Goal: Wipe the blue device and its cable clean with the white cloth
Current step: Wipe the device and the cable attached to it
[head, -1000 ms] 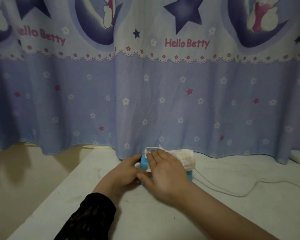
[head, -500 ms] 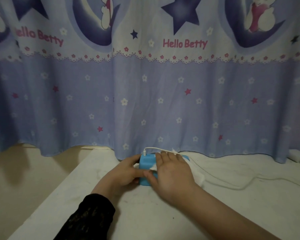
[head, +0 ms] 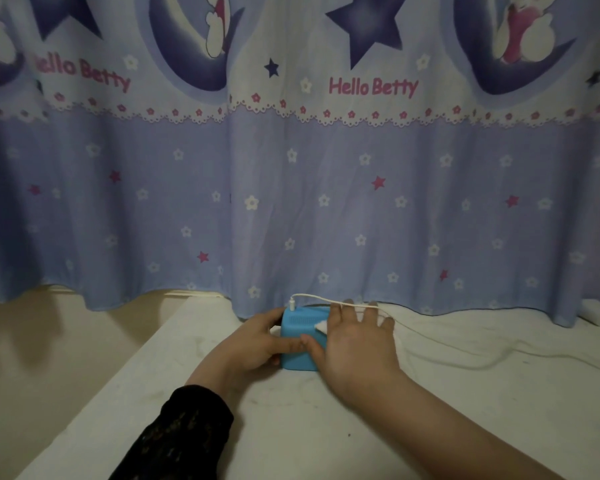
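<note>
Blue plastic is what we have under our hands: the blue device, a small boxy unit, sits on the white tabletop close to the hem of the star-printed curtain, with a grille of fine dots on its upper face. Its longer side seems to run across our view, from left to right, though our right hand hides much of it, so we cannot be sure. Our left hand grips the device at its left end, fingers curled around the far side and thumb lying along the near top edge. Our right hand lies flat and spread, fingers wide, over the device's right part, pressing the white cloth beneath it; only a small corner of the cloth peeks out beside the palm. The white cable is plugged into the far left corner of the top, arches up, passes across our right fingers, then trails away to the right over the tabletop. A black lace sleeve covers our left forearm.
</note>
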`<state>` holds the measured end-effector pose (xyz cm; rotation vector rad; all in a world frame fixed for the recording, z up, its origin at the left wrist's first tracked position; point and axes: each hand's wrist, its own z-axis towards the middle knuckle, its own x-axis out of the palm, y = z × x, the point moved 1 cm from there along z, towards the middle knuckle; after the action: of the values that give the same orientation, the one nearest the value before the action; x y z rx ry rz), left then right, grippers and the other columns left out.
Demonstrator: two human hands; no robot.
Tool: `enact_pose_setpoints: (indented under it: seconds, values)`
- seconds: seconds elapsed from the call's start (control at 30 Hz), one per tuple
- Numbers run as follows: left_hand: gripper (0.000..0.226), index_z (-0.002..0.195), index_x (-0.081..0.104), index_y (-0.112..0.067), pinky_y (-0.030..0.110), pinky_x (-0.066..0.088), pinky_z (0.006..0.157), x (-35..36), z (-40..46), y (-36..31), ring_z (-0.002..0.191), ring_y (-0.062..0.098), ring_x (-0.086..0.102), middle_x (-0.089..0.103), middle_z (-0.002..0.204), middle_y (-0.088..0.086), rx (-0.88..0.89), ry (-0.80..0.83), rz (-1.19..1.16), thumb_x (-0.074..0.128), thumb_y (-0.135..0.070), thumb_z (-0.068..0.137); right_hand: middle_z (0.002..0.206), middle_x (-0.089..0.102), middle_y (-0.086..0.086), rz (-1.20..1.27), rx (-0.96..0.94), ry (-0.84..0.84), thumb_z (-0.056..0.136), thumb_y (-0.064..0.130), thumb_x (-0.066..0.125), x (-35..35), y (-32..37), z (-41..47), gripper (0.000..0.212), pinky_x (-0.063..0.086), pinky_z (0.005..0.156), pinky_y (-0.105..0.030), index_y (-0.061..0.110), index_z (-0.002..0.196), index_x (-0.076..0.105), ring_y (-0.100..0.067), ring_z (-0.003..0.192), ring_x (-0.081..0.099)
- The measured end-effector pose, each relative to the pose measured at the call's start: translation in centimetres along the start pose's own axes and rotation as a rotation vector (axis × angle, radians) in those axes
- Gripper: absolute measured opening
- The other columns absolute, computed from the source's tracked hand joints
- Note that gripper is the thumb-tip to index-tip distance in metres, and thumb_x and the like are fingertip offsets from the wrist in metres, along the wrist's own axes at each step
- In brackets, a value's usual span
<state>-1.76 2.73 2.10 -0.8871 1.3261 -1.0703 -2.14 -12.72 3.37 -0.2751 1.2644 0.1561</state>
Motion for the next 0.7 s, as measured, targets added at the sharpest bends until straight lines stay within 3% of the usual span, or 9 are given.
enact_pose_setpoints:
  seconds: [0.1, 0.2, 0.27, 0.33, 0.4, 0.43, 0.53, 0.6, 0.7]
  values:
    - [0.045, 0.121, 0.057, -0.016, 0.012, 0.042, 0.044, 0.0, 0.1, 0.1, 0.053, -0.005, 0.058, 0.066, 0.09, -0.003, 0.005, -0.016, 0.021, 0.069, -0.004, 0.08, 0.143, 0.035, -0.023, 0.001, 0.025, -0.015, 0.092, 0.058, 0.021, -0.2, 0.8, -0.7, 0.076, 0.027, 0.102, -0.058, 0.002, 0.142, 0.026, -0.046, 0.127, 0.031]
    - [0.045, 0.123, 0.056, -0.012, 0.014, 0.042, 0.044, 0.0, 0.2, 0.2, 0.05, -0.002, 0.057, 0.064, 0.087, 0.0, 0.004, -0.016, 0.025, 0.066, -0.001, 0.08, 0.1, 0.069, -0.019, 0.038, -0.104, -0.099, 0.079, 0.058, 0.028, 0.7, 1.6, -0.7, 0.073, 0.051, 0.081, -0.049, 0.003, 0.109, 0.066, -0.038, 0.088, 0.062]
    - [0.045, 0.122, 0.056, -0.012, 0.012, 0.041, 0.043, 0.0, 0.1, 0.1, 0.049, -0.003, 0.056, 0.064, 0.085, -0.002, 0.006, -0.015, 0.021, 0.065, 0.001, 0.08, 0.09, 0.071, -0.016, 0.078, -0.095, -0.109, 0.076, 0.058, 0.029, 0.3, 1.8, -0.7, 0.072, 0.054, 0.075, -0.047, 0.004, 0.101, 0.07, -0.036, 0.08, 0.066]
    - [0.044, 0.121, 0.057, -0.012, 0.011, 0.041, 0.043, 0.0, 0.0, 0.0, 0.05, -0.006, 0.057, 0.065, 0.087, -0.004, 0.014, -0.005, 0.012, 0.067, 0.0, 0.08, 0.107, 0.065, -0.023, 0.078, -0.016, -0.065, 0.085, 0.056, 0.028, -0.2, 1.4, -0.7, 0.074, 0.047, 0.088, -0.051, -0.002, 0.118, 0.059, -0.04, 0.096, 0.06]
    - [0.044, 0.12, 0.058, -0.015, 0.01, 0.042, 0.044, 0.1, -0.1, -0.2, 0.053, -0.008, 0.058, 0.066, 0.091, -0.004, 0.017, 0.005, 0.004, 0.069, -0.004, 0.079, 0.132, 0.045, -0.028, -0.012, 0.037, -0.047, 0.093, 0.056, 0.022, -0.1, 1.0, -0.4, 0.077, 0.029, 0.104, -0.052, -0.006, 0.137, 0.031, -0.043, 0.119, 0.042]
    - [0.043, 0.119, 0.058, -0.016, 0.01, 0.041, 0.044, 0.1, -0.1, -0.2, 0.053, -0.007, 0.058, 0.066, 0.091, -0.004, 0.017, 0.002, 0.006, 0.07, -0.006, 0.079, 0.136, 0.041, -0.027, -0.034, 0.038, -0.055, 0.093, 0.057, 0.021, 0.0, 0.8, -0.5, 0.078, 0.026, 0.105, -0.051, -0.007, 0.138, 0.026, -0.042, 0.121, 0.038]
    - [0.043, 0.12, 0.057, -0.014, 0.01, 0.041, 0.044, 0.0, 0.1, -0.1, 0.049, -0.007, 0.056, 0.065, 0.087, -0.004, 0.016, -0.013, 0.023, 0.067, -0.001, 0.08, 0.126, 0.052, -0.025, -0.022, -0.043, -0.137, 0.091, 0.057, 0.019, -0.1, 1.0, -0.8, 0.078, 0.033, 0.103, -0.048, -0.005, 0.134, 0.038, -0.039, 0.113, 0.047]
    - [0.043, 0.121, 0.056, -0.012, 0.01, 0.043, 0.045, 0.0, 0.1, 0.0, 0.052, -0.006, 0.058, 0.065, 0.088, -0.001, 0.008, -0.012, 0.012, 0.065, 0.001, 0.081, 0.138, 0.041, -0.022, 0.046, -0.181, -0.133, 0.092, 0.056, 0.022, 0.2, 1.0, -0.7, 0.077, 0.024, 0.109, -0.047, -0.003, 0.141, 0.025, -0.037, 0.124, 0.038]
    - [0.044, 0.121, 0.057, -0.013, 0.012, 0.044, 0.046, -0.1, 0.2, 0.1, 0.056, -0.004, 0.061, 0.066, 0.09, -0.001, -0.008, -0.004, -0.002, 0.067, -0.001, 0.08, 0.144, 0.031, -0.022, 0.018, -0.112, -0.051, 0.093, 0.055, 0.026, -0.1, 0.8, -0.8, 0.077, 0.016, 0.112, -0.049, -0.003, 0.143, 0.014, -0.039, 0.129, 0.03]
